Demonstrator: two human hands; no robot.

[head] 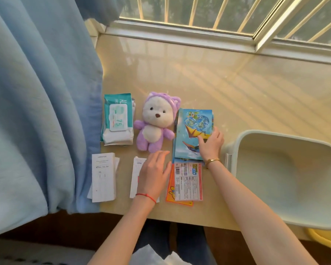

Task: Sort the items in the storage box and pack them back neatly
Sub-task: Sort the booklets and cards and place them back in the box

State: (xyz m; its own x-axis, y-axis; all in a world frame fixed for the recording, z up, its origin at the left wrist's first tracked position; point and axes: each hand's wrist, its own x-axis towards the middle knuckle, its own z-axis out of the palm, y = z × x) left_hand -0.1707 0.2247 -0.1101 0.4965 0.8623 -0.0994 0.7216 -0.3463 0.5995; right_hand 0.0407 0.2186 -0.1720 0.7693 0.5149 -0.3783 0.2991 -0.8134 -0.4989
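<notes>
An empty pale storage box (287,222) stands at the right on the beige sill. Laid out to its left are a teal pack of wet wipes (118,119), a purple and white plush bear (155,123), a blue picture booklet stack (193,134), an orange card packet (187,181), and two white slim boxes (103,176) (137,175). My right hand (211,144) rests on the blue booklets' lower right part, fingers spread. My left hand (154,172) hovers open over the second white box, partly hiding it.
A blue curtain (36,111) hangs along the left, touching the wipes and the first white box. The window frame (180,35) with bars runs along the back. The sill's front edge (180,222) lies just below the cards. A yellow object (325,240) peeks out under the storage box.
</notes>
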